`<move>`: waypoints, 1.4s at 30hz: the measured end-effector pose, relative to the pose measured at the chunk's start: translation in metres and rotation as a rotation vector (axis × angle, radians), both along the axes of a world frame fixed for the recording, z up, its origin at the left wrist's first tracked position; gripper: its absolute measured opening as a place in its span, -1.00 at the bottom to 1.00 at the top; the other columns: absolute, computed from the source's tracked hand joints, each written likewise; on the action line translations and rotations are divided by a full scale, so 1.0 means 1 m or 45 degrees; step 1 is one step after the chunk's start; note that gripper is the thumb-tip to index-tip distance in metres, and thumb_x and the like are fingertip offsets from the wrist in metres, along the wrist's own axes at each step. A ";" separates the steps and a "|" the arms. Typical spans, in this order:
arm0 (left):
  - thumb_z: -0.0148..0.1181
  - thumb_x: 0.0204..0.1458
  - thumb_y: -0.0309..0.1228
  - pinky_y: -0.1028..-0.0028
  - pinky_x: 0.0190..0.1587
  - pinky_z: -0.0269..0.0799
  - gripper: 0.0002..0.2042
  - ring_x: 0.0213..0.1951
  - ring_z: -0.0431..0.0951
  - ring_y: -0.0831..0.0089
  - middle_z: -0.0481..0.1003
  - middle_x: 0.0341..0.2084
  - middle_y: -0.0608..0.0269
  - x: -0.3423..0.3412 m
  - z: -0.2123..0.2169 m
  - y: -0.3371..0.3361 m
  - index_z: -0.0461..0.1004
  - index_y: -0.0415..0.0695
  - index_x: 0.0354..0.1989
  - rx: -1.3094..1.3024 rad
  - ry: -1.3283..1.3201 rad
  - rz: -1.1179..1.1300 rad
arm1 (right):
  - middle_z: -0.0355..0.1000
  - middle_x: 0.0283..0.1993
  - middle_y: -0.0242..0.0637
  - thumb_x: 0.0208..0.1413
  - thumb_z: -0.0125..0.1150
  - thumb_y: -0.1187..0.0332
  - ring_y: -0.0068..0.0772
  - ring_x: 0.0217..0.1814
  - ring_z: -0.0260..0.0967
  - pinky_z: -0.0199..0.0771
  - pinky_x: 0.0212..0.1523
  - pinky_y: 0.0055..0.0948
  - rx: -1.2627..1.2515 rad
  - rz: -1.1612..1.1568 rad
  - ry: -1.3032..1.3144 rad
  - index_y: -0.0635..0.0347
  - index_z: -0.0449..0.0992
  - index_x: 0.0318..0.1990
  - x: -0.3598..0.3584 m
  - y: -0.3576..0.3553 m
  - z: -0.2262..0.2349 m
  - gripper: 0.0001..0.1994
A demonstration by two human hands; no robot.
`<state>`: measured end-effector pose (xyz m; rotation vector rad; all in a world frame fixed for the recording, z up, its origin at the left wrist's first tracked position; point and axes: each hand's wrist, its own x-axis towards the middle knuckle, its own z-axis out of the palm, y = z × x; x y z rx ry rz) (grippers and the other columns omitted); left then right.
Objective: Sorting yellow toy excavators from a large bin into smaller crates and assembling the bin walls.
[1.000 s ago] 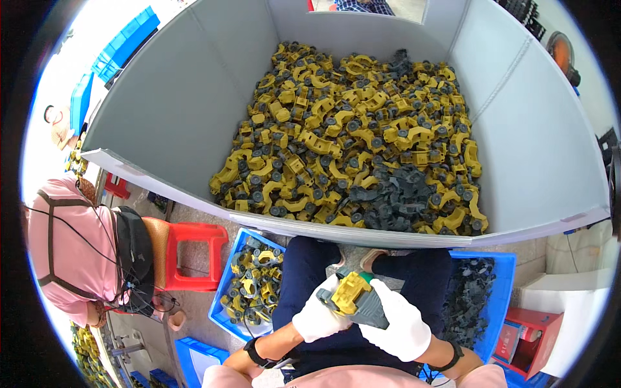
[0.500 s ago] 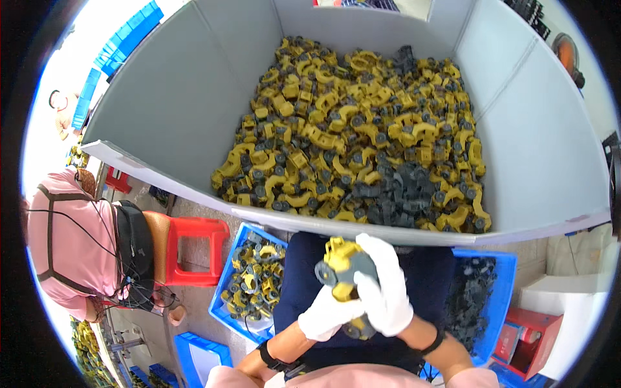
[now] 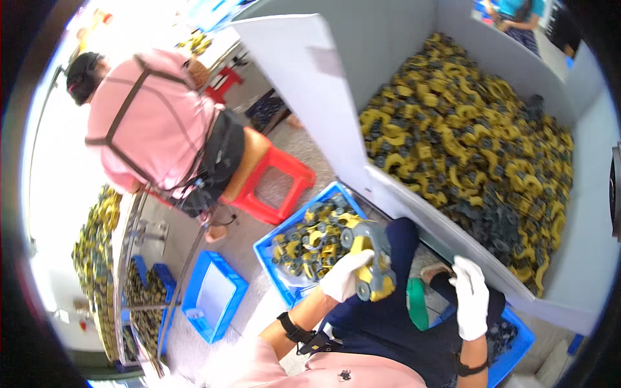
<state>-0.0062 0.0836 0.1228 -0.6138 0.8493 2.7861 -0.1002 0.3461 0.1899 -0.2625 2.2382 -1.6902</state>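
Moved leftward, the yellow-and-grey toy vehicle [image 3: 374, 242] is clamped in the left hand [image 3: 347, 277] by a filled blue crate [image 3: 265, 260]. Well apart, the right hand [image 3: 471, 297] has loosely extended fingers.

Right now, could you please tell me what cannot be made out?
- Head view: part of white-gloved left hand, hidden by yellow-and-grey plastic toy vehicle.
- Head view: teal-shirted person, head cut off by top edge.
- Head view: right blue plastic bin, partly behind right forearm.
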 end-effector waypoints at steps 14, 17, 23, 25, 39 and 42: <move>-0.06 0.21 -0.04 0.11 0.07 0.42 -0.62 -0.03 0.49 0.10 0.54 -0.09 0.18 0.225 -0.333 -0.171 0.48 -0.03 -0.04 0.240 -0.902 1.395 | 0.50 -0.13 -0.21 0.15 0.19 0.46 -0.30 -0.06 0.48 0.46 -0.02 -0.41 0.297 0.440 0.253 0.24 0.55 -0.07 0.026 -0.034 0.017 -0.80; 0.14 0.11 0.00 0.08 -0.04 0.45 -0.45 0.00 0.46 0.07 0.35 0.07 0.06 0.209 -0.337 -0.181 0.29 -0.15 0.11 0.242 -1.222 1.379 | 0.51 -0.11 -0.14 0.15 0.18 0.44 -0.16 -0.04 0.47 0.43 0.03 -0.35 0.315 0.420 0.321 0.21 0.58 -0.11 0.030 -0.043 0.024 -0.83; 0.08 0.18 -0.27 0.20 -0.06 0.43 -0.61 0.06 0.42 0.08 0.39 0.04 0.07 0.143 -0.294 -0.175 0.32 -0.17 0.13 0.010 -1.117 1.068 | 0.52 -0.13 -0.14 0.15 0.17 0.46 -0.15 -0.05 0.47 0.44 0.01 -0.34 0.317 0.393 0.429 0.25 0.57 -0.12 0.021 -0.035 0.041 -0.83; 0.10 0.17 -0.27 0.25 -0.14 0.44 -0.71 -0.08 0.48 0.15 0.48 -0.14 0.13 0.131 -0.279 -0.172 0.41 -0.16 -0.02 -0.144 -0.927 0.838 | 0.52 -0.12 -0.13 0.15 0.17 0.46 -0.14 -0.06 0.47 0.45 0.01 -0.33 0.336 0.403 0.443 0.25 0.57 -0.13 0.016 -0.027 0.045 -0.83; 0.10 0.12 -0.57 0.50 -0.14 0.41 -0.75 -0.22 0.44 0.53 0.46 -0.24 0.27 -0.080 0.178 -0.199 0.40 -0.18 -0.01 -1.705 0.336 1.180 | 0.52 -0.20 -0.11 0.08 0.22 0.46 -0.10 -0.13 0.49 0.47 -0.08 -0.31 0.294 0.465 0.531 0.25 0.58 -0.21 0.001 0.024 0.098 -0.86; 0.09 0.17 -0.46 0.50 -0.11 0.39 -0.75 -0.22 0.43 0.52 0.46 -0.23 0.24 -0.129 0.228 -0.246 0.41 -0.23 0.01 -1.978 0.408 1.324 | 0.52 -0.21 -0.11 0.07 0.22 0.45 -0.07 -0.14 0.48 0.47 -0.09 -0.28 0.243 0.543 0.580 0.26 0.58 -0.23 -0.016 0.015 0.114 -0.87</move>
